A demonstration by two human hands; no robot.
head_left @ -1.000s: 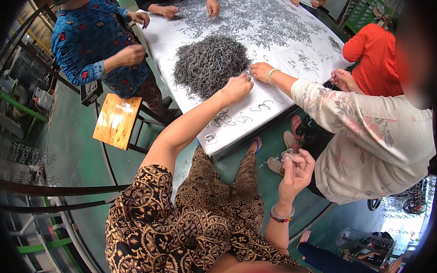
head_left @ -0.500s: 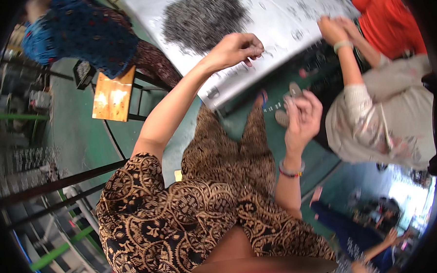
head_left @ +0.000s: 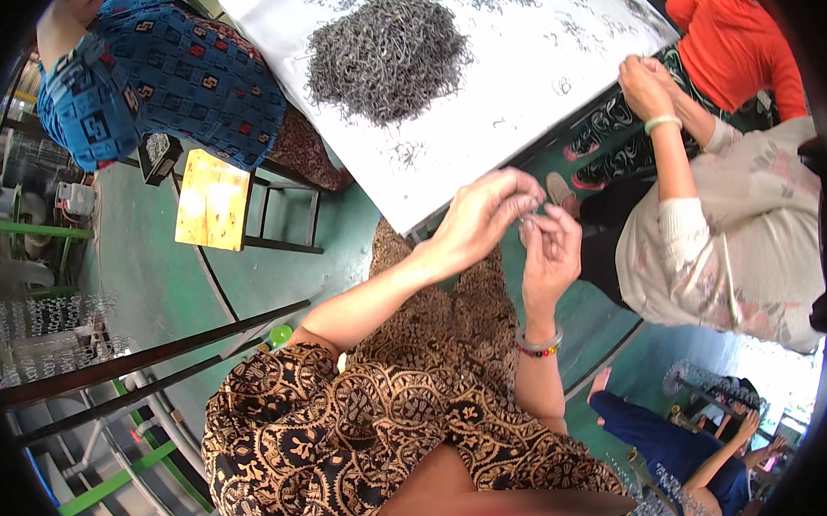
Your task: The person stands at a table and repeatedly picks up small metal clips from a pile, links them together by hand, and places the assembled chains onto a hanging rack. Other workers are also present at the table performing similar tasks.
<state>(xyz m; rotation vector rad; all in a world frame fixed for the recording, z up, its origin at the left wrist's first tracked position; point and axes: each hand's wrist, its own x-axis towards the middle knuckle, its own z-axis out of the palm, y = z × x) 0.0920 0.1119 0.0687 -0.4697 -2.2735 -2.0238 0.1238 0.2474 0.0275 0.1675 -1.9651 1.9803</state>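
Observation:
My left hand [head_left: 487, 216] and my right hand [head_left: 552, 257] meet in front of me, just off the table's near corner. Both have thumb and fingers pinched together, fingertips almost touching. Something small and dark shows between them, too small to make out. Beyond my hands, a big heap of small dark curved metal pieces [head_left: 386, 61] lies on the white-topped table [head_left: 508, 97]. A few loose pieces [head_left: 407, 155] are scattered on the near side of that heap.
A wooden-topped stool [head_left: 210, 202] stands left, beside a person in a blue patterned top [head_left: 194, 83]. At right are people in a beige top [head_left: 735, 235] and an orange top [head_left: 736, 36]. Dark metal rails [head_left: 159, 357] run at my left. Someone in dark blue [head_left: 661, 436] sits lower right.
My left hand has come down from over the table, toward me and to the right, meeting my right hand. A short strip of small pale pieces near my right fingers no longer shows.

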